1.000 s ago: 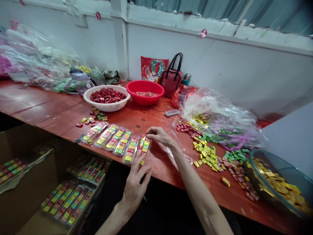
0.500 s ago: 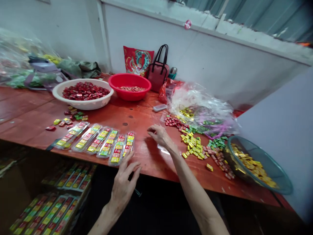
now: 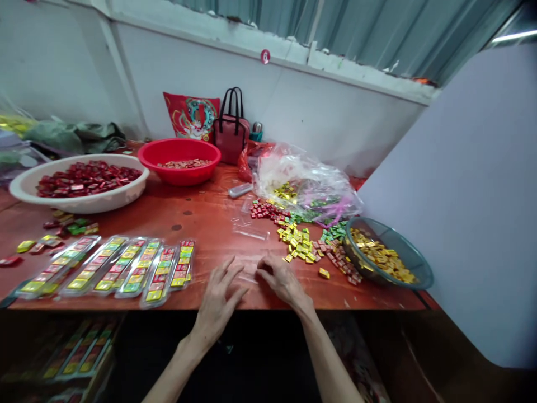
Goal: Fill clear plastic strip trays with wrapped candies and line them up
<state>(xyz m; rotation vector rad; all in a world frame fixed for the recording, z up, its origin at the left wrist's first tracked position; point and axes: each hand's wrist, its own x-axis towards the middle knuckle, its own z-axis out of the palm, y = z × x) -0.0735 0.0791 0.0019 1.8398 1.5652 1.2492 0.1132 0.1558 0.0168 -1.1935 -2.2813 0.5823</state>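
At the counter's (image 3: 201,235) far left, a white basin (image 3: 25,193) holds red wrapped cubes (image 3: 88,179), with a few loose cubes (image 3: 54,238) along the left edge in front of it. A row of packed trays (image 3: 126,268) lies slantwise along the front edge, filled with red, green and yellow cubes. Just right of the row, the left hand (image 3: 218,296) is open and palm down, fingers spread and holding nothing, at the front edge. The right hand (image 3: 285,282) is also open, its fingertips (image 3: 264,266) at or just over a clear empty tray (image 3: 249,274) between the hands; no grip shows. Behind them sit a red basin (image 3: 178,162) and a clear bag (image 3: 302,179). Further right lie loose yellow, red and green cubes (image 3: 302,246), and a glass bowl (image 3: 388,257) of gold cubes stands near the right end.
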